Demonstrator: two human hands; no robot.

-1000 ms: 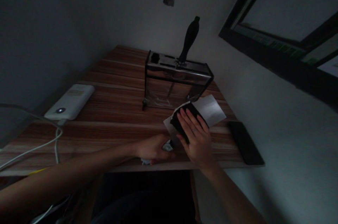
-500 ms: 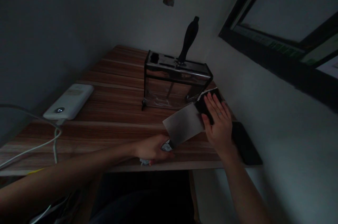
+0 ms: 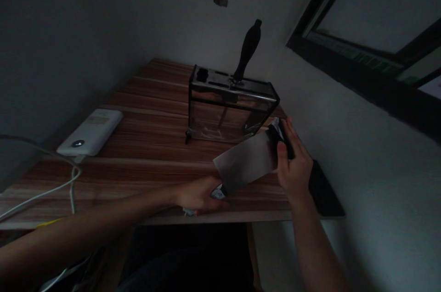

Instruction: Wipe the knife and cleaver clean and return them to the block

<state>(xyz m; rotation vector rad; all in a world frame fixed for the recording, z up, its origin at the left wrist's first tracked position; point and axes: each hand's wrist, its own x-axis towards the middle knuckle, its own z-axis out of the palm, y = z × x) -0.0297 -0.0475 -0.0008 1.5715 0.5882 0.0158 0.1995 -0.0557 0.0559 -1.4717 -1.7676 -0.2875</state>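
My left hand is closed around the handle of a cleaver, low over the table's front edge. Whitish wrapping shows at the handle on both sides of the fingers. The cleaver's broad grey blade points up and to the right. At its far end my right hand grips a black piece with a pale, crumpled-looking edge, thumb on the near side and fingers behind. This black piece covers the blade's tip; whether it is cloth or a sleeve I cannot tell.
Behind the blade stands a clear-sided knife block with one black-handled tool in it. A white power bank with a cable lies at the left. A dark flat object lies at the right edge, beside the wall.
My right hand has slid a little right along the blade and turned from lying flat to gripping the black piece on edge. More blade shows. My left hand has stayed in place.
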